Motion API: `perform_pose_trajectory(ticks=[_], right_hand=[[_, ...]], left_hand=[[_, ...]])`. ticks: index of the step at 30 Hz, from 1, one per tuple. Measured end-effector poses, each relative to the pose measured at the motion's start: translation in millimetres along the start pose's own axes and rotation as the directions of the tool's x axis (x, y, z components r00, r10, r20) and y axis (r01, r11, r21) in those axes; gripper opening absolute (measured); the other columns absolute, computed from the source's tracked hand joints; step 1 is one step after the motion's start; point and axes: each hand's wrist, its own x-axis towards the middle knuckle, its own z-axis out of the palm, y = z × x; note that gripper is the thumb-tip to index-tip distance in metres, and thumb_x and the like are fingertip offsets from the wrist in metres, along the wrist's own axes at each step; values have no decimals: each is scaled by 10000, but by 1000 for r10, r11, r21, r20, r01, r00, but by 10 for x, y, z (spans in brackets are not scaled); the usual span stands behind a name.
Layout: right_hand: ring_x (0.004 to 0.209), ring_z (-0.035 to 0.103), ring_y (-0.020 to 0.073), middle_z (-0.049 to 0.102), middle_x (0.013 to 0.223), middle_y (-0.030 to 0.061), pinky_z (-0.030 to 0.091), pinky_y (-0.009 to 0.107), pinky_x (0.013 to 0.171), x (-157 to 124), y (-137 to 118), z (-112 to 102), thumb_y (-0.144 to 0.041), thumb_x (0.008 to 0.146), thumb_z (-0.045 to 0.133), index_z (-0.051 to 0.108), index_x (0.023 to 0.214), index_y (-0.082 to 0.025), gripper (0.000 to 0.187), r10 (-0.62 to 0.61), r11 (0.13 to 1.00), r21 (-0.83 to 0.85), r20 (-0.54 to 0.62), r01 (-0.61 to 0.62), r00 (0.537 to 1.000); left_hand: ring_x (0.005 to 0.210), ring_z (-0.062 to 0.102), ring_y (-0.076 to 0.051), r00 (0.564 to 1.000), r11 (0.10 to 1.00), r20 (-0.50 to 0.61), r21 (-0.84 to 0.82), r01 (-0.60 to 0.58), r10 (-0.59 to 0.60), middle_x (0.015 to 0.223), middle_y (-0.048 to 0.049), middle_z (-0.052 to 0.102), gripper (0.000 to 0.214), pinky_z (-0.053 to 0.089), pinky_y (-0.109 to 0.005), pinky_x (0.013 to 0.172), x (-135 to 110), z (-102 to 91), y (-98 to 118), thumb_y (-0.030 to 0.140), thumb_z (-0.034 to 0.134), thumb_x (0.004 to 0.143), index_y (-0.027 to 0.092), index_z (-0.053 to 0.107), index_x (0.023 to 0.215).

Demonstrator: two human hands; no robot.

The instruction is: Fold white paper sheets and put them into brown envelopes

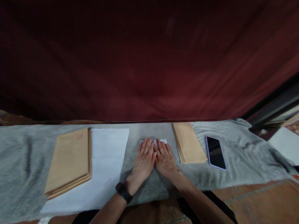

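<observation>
My left hand (143, 161) and my right hand (165, 159) lie flat side by side, fingers stretched out, pressing on a small folded white paper (153, 141) on the grey cloth (15, 151). Only the paper's far edge shows past my fingertips. A black band sits on my left wrist. A stack of brown envelopes (69, 161) lies to the left, beside white sheets (105, 163). Another stack of brown envelopes (188, 142) lies just right of my right hand.
A dark phone (215, 152) lies face up right of the right-hand envelopes. A dark red curtain (142, 57) hangs behind the cloth. Tiled floor (265, 210) shows at the lower right, with a white sheet (290, 145) at the far right.
</observation>
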Motion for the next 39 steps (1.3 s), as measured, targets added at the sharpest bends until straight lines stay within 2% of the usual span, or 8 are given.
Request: perform_pose_trajectory(ticks=[4, 10, 15, 26, 30, 32, 35, 39], right_hand=[[1487, 293, 248, 319, 1607, 124, 258, 469, 1214, -12, 13, 18, -157, 954, 437, 317, 1561, -148, 619, -28, 999, -32, -12, 28, 1000], [1475, 321, 248, 357, 1594, 124, 268, 462, 1203, -5, 5, 2, -206, 996, 423, 350, 1550, -173, 559, -18, 999, -39, -38, 17, 999], [1482, 300, 267, 330, 1599, 168, 284, 442, 1192, -39, 64, 4, -243, 1024, 413, 372, 1527, -86, 529, 10, 999, -42, -60, -12, 998], [1464, 336, 287, 378, 1563, 205, 319, 483, 1165, -102, 248, 63, -351, 1061, 354, 282, 1557, -56, 581, 94, 995, -26, -113, -97, 989], [1465, 330, 314, 370, 1563, 218, 327, 513, 1159, -88, 242, -8, -343, 1058, 360, 264, 1561, -43, 593, 130, 991, -14, -131, -133, 983], [1477, 308, 309, 353, 1577, 202, 322, 512, 1168, -47, 210, -75, -334, 1059, 348, 266, 1563, -52, 583, 110, 994, 16, -129, -109, 986], [1497, 270, 255, 338, 1598, 146, 312, 470, 1192, 27, 122, -148, -318, 1061, 316, 278, 1566, -92, 555, -3, 995, 102, -78, 11, 997], [1492, 285, 212, 379, 1583, 118, 302, 427, 1207, 74, 8, -112, -317, 1064, 301, 348, 1541, -103, 525, -84, 983, 161, -18, 86, 996]], left_hand=[[1510, 254, -272, 996, 1000, 89, 23, 2, -4, 1610, -185, 319, 624, 236, -481, 1240, -6, 115, 71, 433, 283, 1024, 58, 334, 1520], [1518, 222, -271, 996, 997, 71, 59, 56, -60, 1613, -190, 295, 706, 205, -476, 1249, -17, 130, 39, 521, 261, 1012, 42, 320, 1526], [1523, 200, -287, 992, 990, 56, 89, 110, -116, 1625, -193, 262, 729, 231, -477, 1235, -52, 141, -25, 538, 291, 1001, 41, 298, 1535], [1524, 205, -304, 982, 979, 88, 129, 156, -168, 1628, -166, 286, 695, 202, -511, 1228, -88, 62, -69, 527, 378, 975, 118, 335, 1535], [1524, 204, -312, 982, 979, 85, 126, 160, -171, 1631, -171, 274, 698, 183, -538, 1227, -87, 57, -48, 523, 398, 970, 124, 328, 1538], [1522, 205, -328, 983, 981, 77, 111, 160, -169, 1628, -192, 270, 700, 178, -545, 1226, -88, 45, -37, 511, 409, 970, 100, 337, 1531], [1516, 217, -338, 985, 986, 78, 84, 147, -153, 1621, -201, 282, 656, 184, -549, 1222, -90, 11, -28, 448, 402, 978, 85, 353, 1522], [1517, 223, -322, 986, 988, 94, 80, 133, -140, 1618, -180, 301, 608, 178, -550, 1223, -84, -13, -41, 321, 396, 958, 120, 348, 1530]])
